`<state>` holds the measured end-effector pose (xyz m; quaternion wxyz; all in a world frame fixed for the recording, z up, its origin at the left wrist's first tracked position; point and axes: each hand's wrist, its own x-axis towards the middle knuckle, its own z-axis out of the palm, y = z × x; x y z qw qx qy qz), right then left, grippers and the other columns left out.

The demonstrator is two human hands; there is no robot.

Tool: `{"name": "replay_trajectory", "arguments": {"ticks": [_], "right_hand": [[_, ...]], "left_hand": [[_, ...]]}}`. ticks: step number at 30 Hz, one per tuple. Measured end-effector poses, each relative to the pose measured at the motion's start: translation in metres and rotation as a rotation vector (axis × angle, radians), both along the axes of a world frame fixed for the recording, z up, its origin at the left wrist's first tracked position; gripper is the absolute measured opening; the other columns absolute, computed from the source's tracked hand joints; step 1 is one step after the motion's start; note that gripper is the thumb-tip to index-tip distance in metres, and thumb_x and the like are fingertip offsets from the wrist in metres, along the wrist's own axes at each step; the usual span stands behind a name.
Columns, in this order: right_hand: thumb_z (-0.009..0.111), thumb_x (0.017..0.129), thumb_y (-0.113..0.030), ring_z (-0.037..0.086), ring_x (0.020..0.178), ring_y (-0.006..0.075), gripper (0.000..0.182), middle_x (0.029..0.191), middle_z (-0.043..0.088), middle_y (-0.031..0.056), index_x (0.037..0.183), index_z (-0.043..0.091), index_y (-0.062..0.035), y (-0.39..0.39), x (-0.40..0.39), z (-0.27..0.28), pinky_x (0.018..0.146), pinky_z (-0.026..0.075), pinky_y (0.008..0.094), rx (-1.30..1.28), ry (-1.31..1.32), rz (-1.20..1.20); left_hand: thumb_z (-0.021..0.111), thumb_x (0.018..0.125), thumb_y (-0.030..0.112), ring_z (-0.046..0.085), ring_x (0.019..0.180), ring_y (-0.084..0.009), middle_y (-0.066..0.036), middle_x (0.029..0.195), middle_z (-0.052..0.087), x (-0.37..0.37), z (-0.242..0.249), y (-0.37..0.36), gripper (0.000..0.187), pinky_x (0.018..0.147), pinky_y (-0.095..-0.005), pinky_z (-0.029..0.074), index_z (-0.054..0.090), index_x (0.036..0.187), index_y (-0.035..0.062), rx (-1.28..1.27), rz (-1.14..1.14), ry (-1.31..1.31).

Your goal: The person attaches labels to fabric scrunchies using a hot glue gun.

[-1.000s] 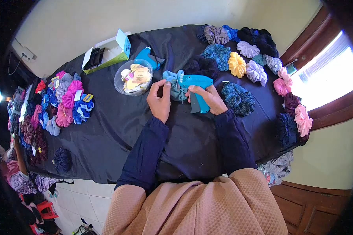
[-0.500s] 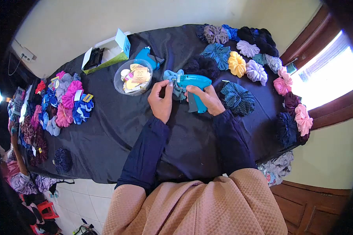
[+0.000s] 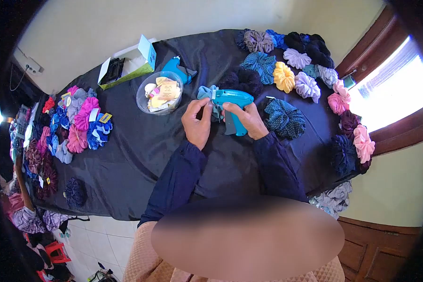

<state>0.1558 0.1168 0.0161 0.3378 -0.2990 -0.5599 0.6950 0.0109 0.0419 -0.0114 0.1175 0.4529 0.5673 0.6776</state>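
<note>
My right hand (image 3: 251,121) is wrapped round the handle of a teal tagging gun (image 3: 236,97), its nose pointing left. At that nose, my left hand (image 3: 197,123) pinches a grey-blue scrunchie (image 3: 206,92). The gun's front end touches or overlaps the cloth; the needle is hidden. Just left of my hands stands a clear round tub (image 3: 140,99) with paper tags (image 3: 167,90) in it. A dark dotted scrunchie (image 3: 285,118) lies right of my right hand, and a black one (image 3: 243,81) sits behind the gun.
A second blue tagging gun (image 3: 177,69) lies behind the tub, beside an open box (image 3: 127,68). Scrunchies in many colours line the right side, including a yellow one (image 3: 284,77). Tagged scrunchies (image 3: 86,115) are heaped on the left. A person's arm (image 3: 24,183) shows at far left.
My left hand has shifted slightly right, closer to the gun's nose, and less of the scrunchie shows. The gun and my right hand stay almost in place.
</note>
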Motion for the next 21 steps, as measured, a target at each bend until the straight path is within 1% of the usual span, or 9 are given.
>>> {"name": "replay_trajectory", "arguments": {"ticks": [4, 6, 7, 9, 10, 12, 13, 16, 21], "right_hand": [[0.071, 0.085, -0.022, 0.062, 0.077, 0.0087, 0.028, 0.088, 0.069, 0.0024, 0.106, 0.067, -0.0042, 0.0007, -0.0011, -0.0012, 0.068, 0.049, 0.0247, 0.008, -0.001, -0.013], [0.071, 0.086, -0.023, 0.061, 0.077, 0.0083, 0.028, 0.088, 0.068, 0.0022, 0.107, 0.067, -0.0044, -0.0001, -0.0012, 0.0017, 0.068, 0.049, 0.0245, -0.012, 0.004, -0.019], [0.071, 0.086, -0.023, 0.061, 0.077, 0.0083, 0.028, 0.088, 0.068, 0.0022, 0.107, 0.067, -0.0044, -0.0004, -0.0009, 0.0029, 0.068, 0.049, 0.0245, -0.013, 0.004, -0.019], [0.071, 0.086, -0.024, 0.061, 0.077, 0.0082, 0.029, 0.087, 0.068, 0.0022, 0.107, 0.067, -0.0045, -0.0011, -0.0003, 0.0049, 0.069, 0.048, 0.0243, -0.039, -0.012, -0.013], [0.071, 0.086, -0.024, 0.061, 0.077, 0.0082, 0.029, 0.087, 0.068, 0.0022, 0.107, 0.067, -0.0045, -0.0015, -0.0004, 0.0054, 0.069, 0.048, 0.0243, -0.039, -0.012, -0.013], [0.070, 0.086, -0.024, 0.061, 0.076, 0.0081, 0.029, 0.086, 0.068, 0.0021, 0.108, 0.067, -0.0045, -0.0019, -0.0005, 0.0064, 0.068, 0.048, 0.0242, 0.004, 0.014, 0.002], [0.070, 0.086, -0.024, 0.061, 0.076, 0.0081, 0.029, 0.086, 0.068, 0.0021, 0.108, 0.067, -0.0045, -0.0013, -0.0005, 0.0060, 0.068, 0.048, 0.0242, 0.006, 0.013, 0.003], [0.070, 0.086, -0.023, 0.061, 0.076, 0.0083, 0.029, 0.085, 0.068, 0.0021, 0.108, 0.067, -0.0042, 0.0001, -0.0006, 0.0030, 0.067, 0.048, 0.0243, 0.009, 0.004, 0.004], [0.070, 0.086, -0.021, 0.062, 0.076, 0.0089, 0.027, 0.086, 0.068, 0.0026, 0.107, 0.067, -0.0041, -0.0023, -0.0005, 0.0050, 0.067, 0.049, 0.0247, 0.000, 0.013, -0.012]], "left_hand": [[0.064, 0.088, 0.003, 0.059, 0.082, -0.0101, -0.003, 0.090, 0.063, 0.0008, 0.0016, -0.0006, 0.013, 0.074, -0.0238, 0.046, 0.067, 0.100, -0.0009, 0.008, 0.009, 0.033], [0.065, 0.087, 0.003, 0.062, 0.087, -0.0149, -0.008, 0.095, 0.064, -0.0006, 0.0008, -0.0002, 0.015, 0.077, -0.0260, 0.048, 0.066, 0.102, -0.0010, 0.029, 0.041, 0.074], [0.065, 0.087, 0.003, 0.062, 0.087, -0.0149, -0.008, 0.095, 0.064, -0.0011, 0.0008, 0.0007, 0.015, 0.077, -0.0260, 0.048, 0.066, 0.102, -0.0010, 0.029, 0.041, 0.073], [0.063, 0.090, 0.006, 0.061, 0.090, -0.0141, -0.007, 0.100, 0.064, -0.0024, 0.0011, 0.0029, 0.018, 0.079, -0.0260, 0.048, 0.065, 0.106, -0.0006, 0.094, 0.069, -0.016], [0.063, 0.090, 0.006, 0.061, 0.090, -0.0141, -0.007, 0.100, 0.064, -0.0033, 0.0008, 0.0033, 0.018, 0.079, -0.0260, 0.048, 0.065, 0.106, -0.0006, 0.094, 0.069, -0.016], [0.061, 0.093, 0.009, 0.060, 0.092, -0.0126, -0.005, 0.102, 0.064, -0.0048, 0.0000, 0.0039, 0.019, 0.079, -0.0256, 0.048, 0.065, 0.109, -0.0010, 0.004, 0.042, -0.272], [0.061, 0.094, 0.011, 0.059, 0.092, -0.0107, -0.004, 0.102, 0.064, -0.0057, -0.0001, 0.0039, 0.020, 0.079, -0.0249, 0.048, 0.064, 0.110, -0.0018, -0.010, 0.044, -0.258], [0.062, 0.094, 0.012, 0.059, 0.090, -0.0093, -0.003, 0.100, 0.064, -0.0030, 0.0035, 0.0023, 0.022, 0.078, -0.0235, 0.047, 0.064, 0.110, -0.0023, -0.016, 0.019, -0.303], [0.062, 0.094, 0.012, 0.058, 0.087, -0.0078, -0.002, 0.095, 0.063, -0.0032, 0.0003, 0.0031, 0.022, 0.077, -0.0222, 0.046, 0.064, 0.111, -0.0027, -0.025, -0.035, -0.276]]}}
